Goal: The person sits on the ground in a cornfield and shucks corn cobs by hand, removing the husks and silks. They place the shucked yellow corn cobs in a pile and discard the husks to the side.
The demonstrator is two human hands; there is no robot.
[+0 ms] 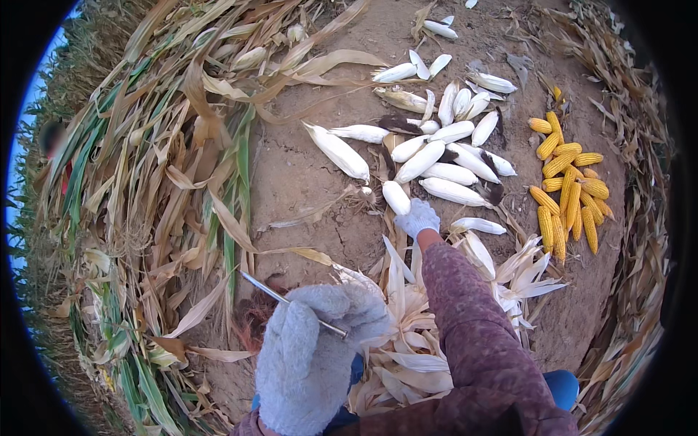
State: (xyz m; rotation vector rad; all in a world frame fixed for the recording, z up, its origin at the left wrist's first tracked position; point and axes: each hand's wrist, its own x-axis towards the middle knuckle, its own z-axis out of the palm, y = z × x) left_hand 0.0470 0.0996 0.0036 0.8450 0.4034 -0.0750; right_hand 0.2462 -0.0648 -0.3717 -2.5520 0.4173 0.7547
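Note:
My left hand point(322, 349), in a fluffy grey work glove, is closest to the camera and grips a thin pointed metal rod point(272, 294) between thumb and fingers. Farther out, my right hand point(419, 217), in a pale knit glove, reaches to a corn ear in its white husk point(396, 198) and has its fingers at the near end; the glove hides how they close. Just beyond lie several more ears in white husks point(420, 162), some with dark silk. A loose heap of peeled husks point(417, 365) spreads below my right forearm.
Husked yellow corn ears point(572, 201) lie piled on the bare soil at the right. Cut corn stalks with dry and green leaves point(180, 163) cover the left side. More dry stalks point(646, 218) line the right edge. Part of a person point(54, 144) shows at the far left.

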